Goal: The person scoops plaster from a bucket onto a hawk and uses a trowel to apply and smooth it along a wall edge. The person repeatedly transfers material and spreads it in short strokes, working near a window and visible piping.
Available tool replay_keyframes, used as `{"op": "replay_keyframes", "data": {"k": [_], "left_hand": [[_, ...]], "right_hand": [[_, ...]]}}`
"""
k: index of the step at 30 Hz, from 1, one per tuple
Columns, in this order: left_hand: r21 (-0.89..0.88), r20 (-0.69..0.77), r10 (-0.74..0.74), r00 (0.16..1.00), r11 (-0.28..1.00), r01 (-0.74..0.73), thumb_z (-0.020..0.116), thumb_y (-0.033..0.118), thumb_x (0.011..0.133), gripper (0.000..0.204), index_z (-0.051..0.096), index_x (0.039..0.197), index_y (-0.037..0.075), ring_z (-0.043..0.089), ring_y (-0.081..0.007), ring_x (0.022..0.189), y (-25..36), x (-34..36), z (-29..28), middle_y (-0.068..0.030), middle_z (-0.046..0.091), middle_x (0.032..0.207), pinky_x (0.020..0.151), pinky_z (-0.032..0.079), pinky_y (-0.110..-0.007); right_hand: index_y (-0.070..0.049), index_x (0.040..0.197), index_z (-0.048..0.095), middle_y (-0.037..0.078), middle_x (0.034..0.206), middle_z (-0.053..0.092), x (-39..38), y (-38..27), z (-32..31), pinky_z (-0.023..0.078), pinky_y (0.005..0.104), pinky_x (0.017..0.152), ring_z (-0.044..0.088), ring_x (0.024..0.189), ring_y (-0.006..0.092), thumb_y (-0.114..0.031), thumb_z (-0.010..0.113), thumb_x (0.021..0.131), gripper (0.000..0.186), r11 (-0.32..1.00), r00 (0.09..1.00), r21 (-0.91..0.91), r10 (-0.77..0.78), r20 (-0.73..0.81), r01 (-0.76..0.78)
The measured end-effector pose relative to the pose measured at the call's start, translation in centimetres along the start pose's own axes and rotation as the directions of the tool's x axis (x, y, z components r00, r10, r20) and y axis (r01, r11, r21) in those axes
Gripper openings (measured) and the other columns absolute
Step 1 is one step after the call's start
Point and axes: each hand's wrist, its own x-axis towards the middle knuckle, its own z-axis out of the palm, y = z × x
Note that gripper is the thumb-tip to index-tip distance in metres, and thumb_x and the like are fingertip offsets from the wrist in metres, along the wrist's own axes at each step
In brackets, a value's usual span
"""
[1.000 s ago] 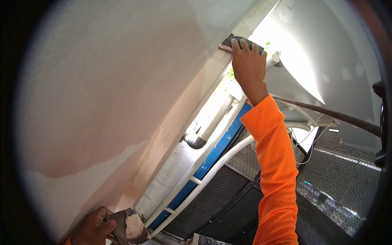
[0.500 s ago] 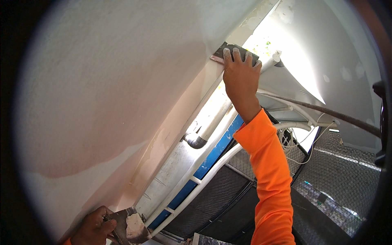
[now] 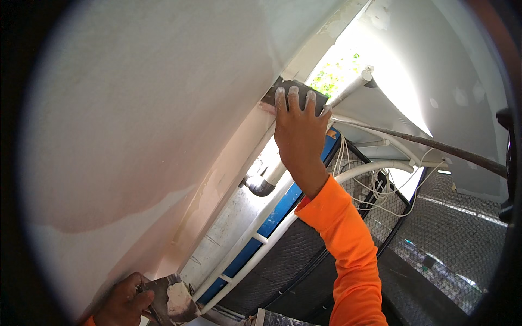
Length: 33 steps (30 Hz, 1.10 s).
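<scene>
My right hand (image 3: 302,122), its fingertips dusted white, presses a dark flat putty knife blade (image 3: 296,93) against the narrow edge strip of the wall (image 3: 239,142). Pinkish filler shows along the blade's left end. The fingers lie over the blade with the thumb at its right side; any handle is hidden under the palm. At the lower left, my left hand (image 3: 124,300) grips a second putty knife (image 3: 169,299), whose broad dark blade carries a lump of pale pink filler (image 3: 179,300). That blade stays beside the lower end of the strip.
A large plastered wall (image 3: 147,119) with pinkish patches slopes across the left. Right of the strip run white metal rails (image 3: 261,247), a blue beam (image 3: 280,209) and a pipe elbow (image 3: 261,185). Coiled white cable (image 3: 383,187) and a dark rod (image 3: 446,149) lie farther right, near black mesh (image 3: 440,233).
My right hand has slid the putty knife down and left along the edge strip. The left hand and its filler-loaded blade have hardly moved.
</scene>
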Motion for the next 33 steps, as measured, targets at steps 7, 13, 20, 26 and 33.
{"op": "replay_keyframes", "data": {"k": [7,13,20,26,33], "left_hand": [[0.018,-0.007,-0.049,0.999,0.999,0.049,0.062,0.020,0.106,0.031,0.050,0.118,-0.005,0.076,-0.0257,0.079,-2.1,1.5,-0.6,-0.0179,0.071,0.094,0.079,0.068,-0.043],[-0.028,0.010,-0.006,1.000,1.000,0.006,0.066,0.023,0.104,0.034,0.051,0.117,-0.004,0.076,-0.0265,0.078,-3.1,1.9,-0.8,-0.0168,0.071,0.092,0.075,0.067,-0.041],[-0.017,0.000,-0.025,1.000,1.000,0.025,0.072,0.031,0.100,0.044,0.051,0.116,-0.004,0.076,-0.0289,0.079,-2.7,2.0,-0.6,-0.0164,0.072,0.095,0.075,0.069,-0.044],[-0.036,0.092,0.049,0.995,0.998,-0.046,0.066,0.033,0.109,0.031,0.056,0.122,0.007,0.073,-0.0140,0.078,-4.0,2.4,-0.6,-0.0052,0.069,0.098,0.067,0.066,-0.031],[-0.035,0.095,-0.016,0.995,0.999,0.020,0.064,0.025,0.109,0.031,0.054,0.127,0.002,0.074,-0.0168,0.087,-5.2,3.0,-1.5,-0.0087,0.070,0.104,0.077,0.067,-0.035]], "right_hand": [[-0.010,0.149,0.061,0.013,0.147,0.059,-5.3,-5.3,-3.1,0.043,0.0658,0.110,0.055,0.137,0.0369,-0.024,0.067,0.099,0.053,0.989,0.985,0.147,-0.059,0.164,0.035],[-0.006,0.133,0.065,0.016,0.121,0.067,-6.4,-0.6,-2.2,0.049,0.0536,0.098,0.064,0.112,0.0363,-0.007,0.063,0.095,0.038,0.908,0.973,0.382,0.102,0.205,-0.175],[0.009,0.147,0.059,0.029,0.128,0.073,7.1,13.7,12.3,0.052,0.0386,0.103,0.073,0.113,0.0356,-0.010,0.060,0.108,0.043,0.347,0.749,0.904,0.661,-0.047,-0.250],[-0.009,0.139,0.070,0.024,0.110,0.077,8.7,16.6,12.4,0.055,0.0410,0.091,0.074,0.099,0.0342,-0.013,0.061,0.108,0.033,0.489,0.882,0.823,0.469,0.031,-0.290],[-0.010,0.136,0.072,0.024,0.105,0.076,1.4,13.3,7.8,0.056,0.0413,0.089,0.074,0.096,0.0339,-0.006,0.057,0.108,0.032,0.580,0.966,0.787,0.248,0.073,-0.209]]}}
